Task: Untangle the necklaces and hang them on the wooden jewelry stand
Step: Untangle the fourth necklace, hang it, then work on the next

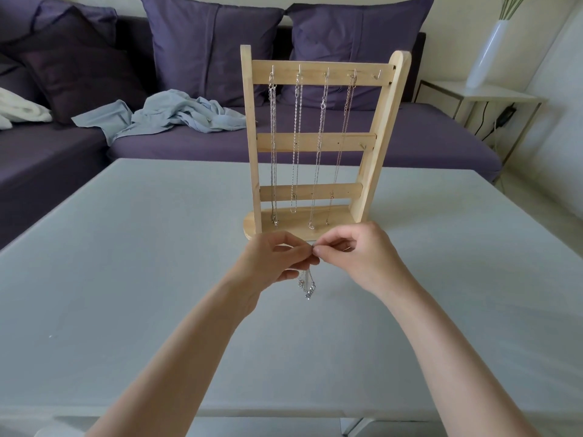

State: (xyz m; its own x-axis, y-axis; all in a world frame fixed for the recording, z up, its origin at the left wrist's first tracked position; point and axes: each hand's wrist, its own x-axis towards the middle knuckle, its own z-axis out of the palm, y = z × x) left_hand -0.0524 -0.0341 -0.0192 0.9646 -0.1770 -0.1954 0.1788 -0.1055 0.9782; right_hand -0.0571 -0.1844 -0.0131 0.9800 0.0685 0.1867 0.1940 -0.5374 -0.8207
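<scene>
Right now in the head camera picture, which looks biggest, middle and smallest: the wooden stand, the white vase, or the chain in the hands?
1. wooden stand
2. white vase, farther away, so really unsure
3. chain, partly hidden by fingers

I count four necklaces (296, 143) hanging on one wooden stand (318, 141) just beyond my hands, and a fifth necklace (306, 285) dangling between them. Behind that, I see two purple cushions (211, 48), one white vase (487, 55).
</scene>
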